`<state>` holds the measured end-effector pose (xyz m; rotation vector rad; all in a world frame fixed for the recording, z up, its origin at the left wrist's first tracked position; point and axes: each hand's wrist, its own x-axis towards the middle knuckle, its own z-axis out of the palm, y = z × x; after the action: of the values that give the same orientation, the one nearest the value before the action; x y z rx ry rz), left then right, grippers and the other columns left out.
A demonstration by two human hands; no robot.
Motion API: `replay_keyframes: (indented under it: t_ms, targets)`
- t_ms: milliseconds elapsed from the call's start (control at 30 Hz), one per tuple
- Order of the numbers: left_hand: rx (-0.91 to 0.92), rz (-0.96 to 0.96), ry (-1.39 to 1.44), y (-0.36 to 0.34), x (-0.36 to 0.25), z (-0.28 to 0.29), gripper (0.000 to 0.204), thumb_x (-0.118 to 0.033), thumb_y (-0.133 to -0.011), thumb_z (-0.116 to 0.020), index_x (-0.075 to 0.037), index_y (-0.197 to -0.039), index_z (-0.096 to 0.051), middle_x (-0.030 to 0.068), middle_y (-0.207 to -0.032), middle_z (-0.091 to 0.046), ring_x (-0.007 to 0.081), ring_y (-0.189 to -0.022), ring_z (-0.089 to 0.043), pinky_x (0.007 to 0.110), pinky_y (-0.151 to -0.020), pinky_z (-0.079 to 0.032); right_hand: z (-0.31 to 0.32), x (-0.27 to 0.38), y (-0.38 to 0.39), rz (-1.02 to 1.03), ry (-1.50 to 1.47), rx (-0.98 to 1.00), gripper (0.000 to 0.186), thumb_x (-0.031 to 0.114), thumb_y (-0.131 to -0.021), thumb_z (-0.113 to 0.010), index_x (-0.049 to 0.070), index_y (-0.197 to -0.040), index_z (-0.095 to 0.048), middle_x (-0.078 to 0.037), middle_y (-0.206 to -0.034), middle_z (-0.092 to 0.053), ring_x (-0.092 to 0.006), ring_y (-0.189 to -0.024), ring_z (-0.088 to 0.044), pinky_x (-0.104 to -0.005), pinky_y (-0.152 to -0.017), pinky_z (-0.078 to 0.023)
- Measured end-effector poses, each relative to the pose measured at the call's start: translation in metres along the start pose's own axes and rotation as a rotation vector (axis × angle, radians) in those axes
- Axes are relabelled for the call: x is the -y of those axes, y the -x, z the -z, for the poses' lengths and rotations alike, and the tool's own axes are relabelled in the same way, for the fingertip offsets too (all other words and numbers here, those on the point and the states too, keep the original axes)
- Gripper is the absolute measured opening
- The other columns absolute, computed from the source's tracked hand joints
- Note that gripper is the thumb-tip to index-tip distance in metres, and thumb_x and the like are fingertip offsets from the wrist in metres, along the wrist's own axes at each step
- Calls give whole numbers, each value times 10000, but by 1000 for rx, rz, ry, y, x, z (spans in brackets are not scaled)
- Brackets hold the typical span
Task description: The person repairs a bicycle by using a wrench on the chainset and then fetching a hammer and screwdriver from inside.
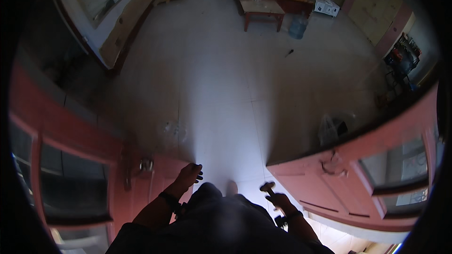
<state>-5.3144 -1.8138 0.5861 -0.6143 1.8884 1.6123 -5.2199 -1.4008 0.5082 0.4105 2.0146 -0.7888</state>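
My left hand (pixel 189 174) hangs beside the left door leaf (pixel 155 171), its fingers loosely bent with gaps between them and nothing seen in them. My right hand (pixel 281 201) is closed round a small tool with a tan, rounded crosswise head (pixel 267 187) on a light handle. That head sticks out beyond the fingers, toward the room; the dim light hides its exact kind. Close by on the right stands the right door leaf (pixel 301 178), pink-red with glass panes. Both leaves are swung inward, and I stand between them. A dark band sits on each wrist.
A pale tiled floor (pixel 221 80) stretches ahead. Clear plastic bags (pixel 328 131) lie behind the right leaf. Farther off are a low wooden table (pixel 261 7), a blue water jug (pixel 298 27), a small dark object (pixel 289 52) on the floor and a cluttered rack (pixel 402 59).
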Motion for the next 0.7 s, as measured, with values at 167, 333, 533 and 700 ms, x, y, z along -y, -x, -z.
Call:
replay_keyframes:
  t_ms: [167, 333, 533, 700]
  targets:
    - [149, 24, 55, -53, -105, -40, 506, -388, -923, -576, -38, -1267, -449, 116, -1114, -601, 249, -949, -630, 391, -777, -511, 82, 183, -6, 660, 330, -256, 471, 507, -886, -547, 47, -957, -621, -176, -812, -653, -367, -765, -639, -450, -676, -494]
    - [259, -45, -114, -112, -218, -49, 668, -317, -887, -626, 38, -1373, -338, 193, -1179, -566, 267, -992, -616, 389, -823, -521, 134, 286, -50, 749, 319, -374, 398, 469, -893, -535, 80, -892, -620, -149, -772, -657, -363, -740, -640, -455, -652, -507]
    - [247, -369, -316, -184, -330, -71, 745, -281, -776, -724, 30, -1355, -373, 156, -1082, -582, 203, -872, -570, 319, -711, -468, 245, 349, -81, 665, 260, -556, 413, 479, -890, -553, 92, -769, -630, -126, -703, -620, -353, -681, -613, -436, -587, -470]
    - [368, -693, -373, -211, -458, -116, 791, -206, -740, -769, 30, -1373, -359, 172, -1230, -545, 231, -1051, -588, 343, -871, -503, 347, 342, -122, 521, -182, -527, 203, 270, -827, -657, 71, -799, -627, -154, -730, -626, -340, -700, -619, -419, -628, -484]
